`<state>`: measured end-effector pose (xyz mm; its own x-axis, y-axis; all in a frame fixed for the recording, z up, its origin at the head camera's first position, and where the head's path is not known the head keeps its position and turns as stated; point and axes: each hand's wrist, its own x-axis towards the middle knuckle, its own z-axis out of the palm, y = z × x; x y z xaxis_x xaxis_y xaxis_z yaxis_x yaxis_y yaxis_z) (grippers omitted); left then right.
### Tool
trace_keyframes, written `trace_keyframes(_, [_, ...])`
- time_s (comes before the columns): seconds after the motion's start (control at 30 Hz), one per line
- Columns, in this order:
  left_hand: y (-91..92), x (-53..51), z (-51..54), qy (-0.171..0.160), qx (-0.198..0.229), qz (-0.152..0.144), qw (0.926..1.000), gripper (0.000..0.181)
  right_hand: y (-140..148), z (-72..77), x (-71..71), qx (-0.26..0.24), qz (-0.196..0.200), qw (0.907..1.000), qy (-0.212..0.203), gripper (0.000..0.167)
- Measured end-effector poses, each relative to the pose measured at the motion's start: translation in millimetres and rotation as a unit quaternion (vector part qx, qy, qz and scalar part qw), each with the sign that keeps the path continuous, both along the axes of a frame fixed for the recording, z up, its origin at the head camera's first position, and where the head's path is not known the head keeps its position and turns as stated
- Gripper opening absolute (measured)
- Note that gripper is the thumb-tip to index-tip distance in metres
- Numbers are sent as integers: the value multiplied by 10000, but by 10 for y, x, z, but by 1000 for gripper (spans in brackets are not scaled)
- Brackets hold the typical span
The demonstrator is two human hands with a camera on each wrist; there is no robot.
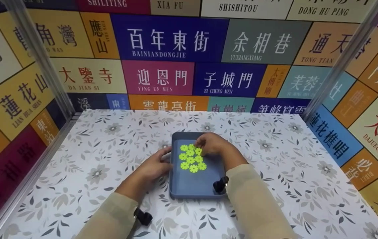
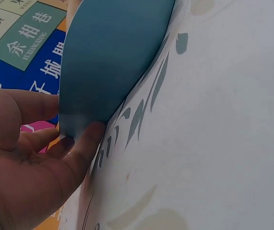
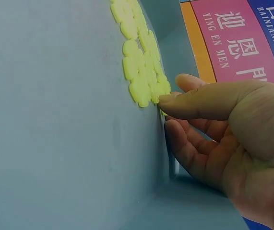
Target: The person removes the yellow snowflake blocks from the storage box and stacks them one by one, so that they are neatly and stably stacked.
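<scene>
A grey-blue rectangular tray (image 1: 197, 186) lies on the table, and a cluster of several flat yellow-green flower-shaped pieces (image 1: 192, 159) sits on its floor. My right hand (image 1: 212, 144) reaches over the tray's far right part. In the right wrist view, the thumb and forefinger of the right hand (image 3: 223, 129) pinch a yellow piece (image 3: 163, 113) at the edge of the cluster; the fingertips partly hide it. My left hand (image 1: 154, 166) touches the outside of the tray's left wall, its fingers fairly straight. The left wrist view shows these fingertips (image 2: 96, 132) against the wall.
The table (image 1: 109, 146) has a white cover printed with grey flowers and leaves. Panels with Chinese lettering (image 1: 172, 39) stand behind and at both sides, with clear corner posts (image 1: 338, 59). A small black device (image 1: 143, 216) is on each sleeve.
</scene>
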<state>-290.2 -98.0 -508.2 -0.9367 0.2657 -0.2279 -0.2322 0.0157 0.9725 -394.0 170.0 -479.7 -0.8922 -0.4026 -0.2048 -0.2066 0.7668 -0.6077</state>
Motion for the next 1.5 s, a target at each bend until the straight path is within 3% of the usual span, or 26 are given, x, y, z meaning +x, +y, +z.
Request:
trace_keyframes(0.37, [-14,1,13,49,-229,62,9997,84,-22,24,36,302,-136,9993,153,35])
trace_keyframes(0.57, [-14,4,26,34,-387,66,9992,82,19,53,14,-18,-75,10000,-60,29])
trace_keyframes(0.67, [-16,-1,23,80,-474,37,9988,82,39,74,-7,-436,-264,9982,-312,29])
trace_keyframes(0.9, [-11,4,14,98,-266,-16,9996,81,87,171,2,-1534,-1025,9801,-735,28])
trace_keyframes(1.03, [0,14,14,47,-94,-50,9999,82,136,251,56,-1873,-1097,9731,-779,28])
trace_keyframes(1.27, [3,6,31,-35,-271,61,9996,82,277,321,128,-2196,-1307,9632,-832,34])
trace_keyframes(1.5, [-12,6,42,-13,-284,9,9996,80,531,335,173,-2829,-1397,9456,-797,38])
